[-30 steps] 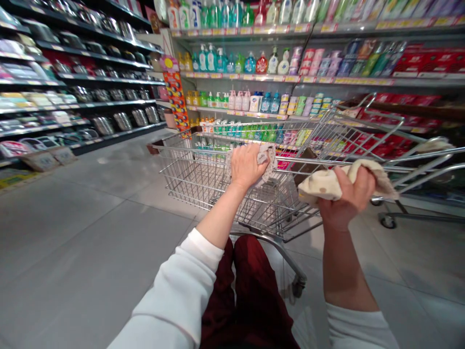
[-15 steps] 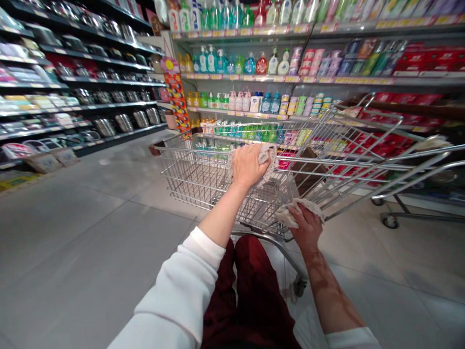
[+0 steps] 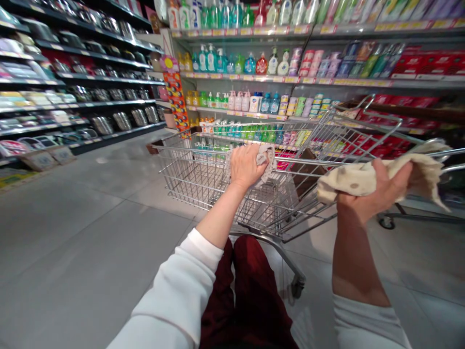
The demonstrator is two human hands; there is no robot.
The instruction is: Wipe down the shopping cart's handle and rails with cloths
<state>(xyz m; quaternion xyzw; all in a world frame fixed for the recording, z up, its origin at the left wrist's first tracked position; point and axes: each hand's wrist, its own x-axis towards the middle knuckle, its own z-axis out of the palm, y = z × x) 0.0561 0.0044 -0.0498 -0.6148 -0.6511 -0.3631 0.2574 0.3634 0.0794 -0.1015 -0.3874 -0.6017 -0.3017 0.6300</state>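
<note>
A metal wire shopping cart (image 3: 192, 182) lies across the view in front of my knees. On its near top rail my left hand (image 3: 244, 165) is closed around a crumpled pale cloth (image 3: 268, 157), pressing it to the rail. Farther right, my right hand (image 3: 381, 194) grips a cream cloth with darker spots (image 3: 354, 179) beside the cart's sloping side bars, near the handle end. The cloth's loose end hangs past the fingers on the right. Part of the cart's rail is hidden behind this cloth.
Shelves of pump bottles and tubs (image 3: 250, 75) stand behind the cart. On the left, a long rack holds metal pots (image 3: 121, 121). A caster wheel (image 3: 298, 287) rests near my right knee. Another wheel (image 3: 386, 222) shows at right. Grey tiled floor (image 3: 90, 242) extends left.
My right hand has moved right and up from the cart's lower side with its cloth, which now spreads out more. My left hand stays on the rail.
</note>
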